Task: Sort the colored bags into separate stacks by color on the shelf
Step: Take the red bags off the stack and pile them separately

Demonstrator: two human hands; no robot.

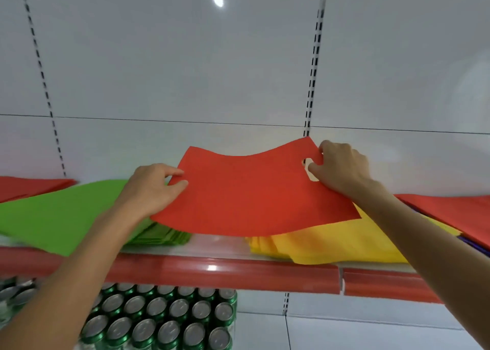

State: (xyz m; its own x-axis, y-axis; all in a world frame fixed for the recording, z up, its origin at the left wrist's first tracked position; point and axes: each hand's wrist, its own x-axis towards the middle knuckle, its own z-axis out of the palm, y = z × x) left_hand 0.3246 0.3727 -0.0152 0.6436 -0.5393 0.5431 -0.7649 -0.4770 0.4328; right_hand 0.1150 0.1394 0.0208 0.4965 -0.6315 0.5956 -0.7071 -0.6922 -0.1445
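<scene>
Red bag (252,195) hangs between my hands above the shelf (217,270). My left hand (151,188) pinches its left edge; my right hand (342,169) grips by the handle cutout, over the yellow stack (331,246).

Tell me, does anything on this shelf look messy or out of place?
Yes. The top green bag lies askew on its stack, one corner over the shelf edge. The top yellow bag overhangs too. The pile at far right mixes red, yellow and purple.
</scene>
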